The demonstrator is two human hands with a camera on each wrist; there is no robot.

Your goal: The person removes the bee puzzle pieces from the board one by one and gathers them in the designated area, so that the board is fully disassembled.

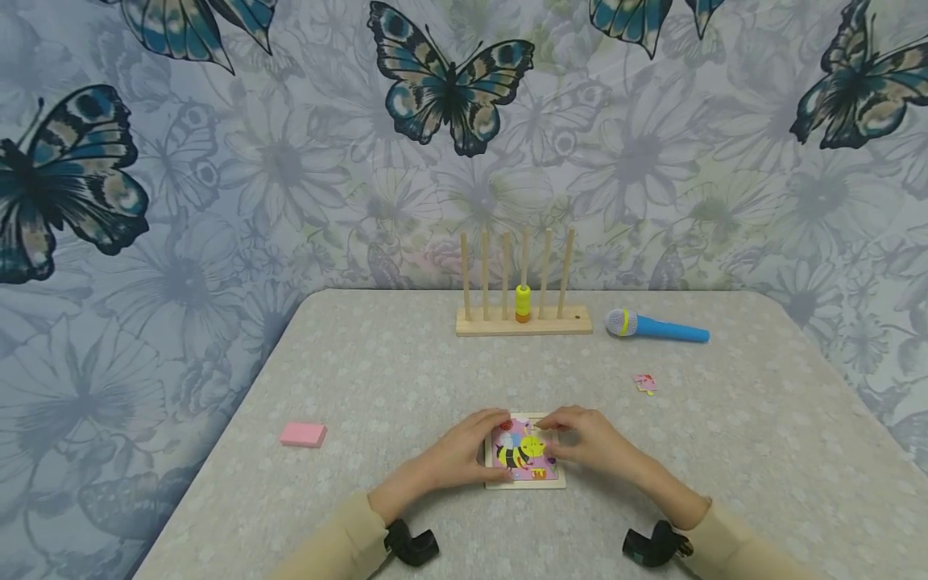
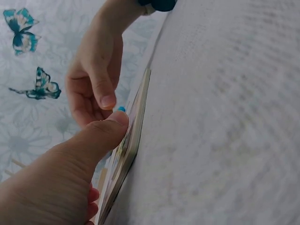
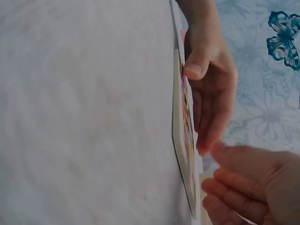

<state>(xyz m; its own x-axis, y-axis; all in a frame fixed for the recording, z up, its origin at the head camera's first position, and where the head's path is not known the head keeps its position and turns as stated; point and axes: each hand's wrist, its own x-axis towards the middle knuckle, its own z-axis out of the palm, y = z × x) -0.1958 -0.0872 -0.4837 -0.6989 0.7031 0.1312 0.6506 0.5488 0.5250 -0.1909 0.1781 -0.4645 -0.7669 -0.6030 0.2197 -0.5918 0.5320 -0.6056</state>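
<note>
A small square bee jigsaw puzzle (image 1: 516, 456) in a pale wooden frame (image 1: 536, 485) lies flat at the table's front middle. My left hand (image 1: 464, 453) grips the frame from the left, thumb on the near edge and fingers at the far edge. Over the puzzle's right side is my right hand (image 1: 596, 440), its thumb and fingers bent and apart. In the right wrist view the right hand (image 3: 253, 183) shows a gap between thumb and fingers, and I see nothing held there. A loose pink puzzle piece (image 1: 644, 383) lies farther back on the right.
A wooden stand with upright pegs (image 1: 524, 324) is at the back of the table, yellow rings (image 1: 523, 300) on one peg. Right of it lies a blue toy microphone (image 1: 670, 329). A pink block (image 1: 304, 435) sits at the left. Behind the table (image 1: 391, 362) rises a butterfly-patterned wall.
</note>
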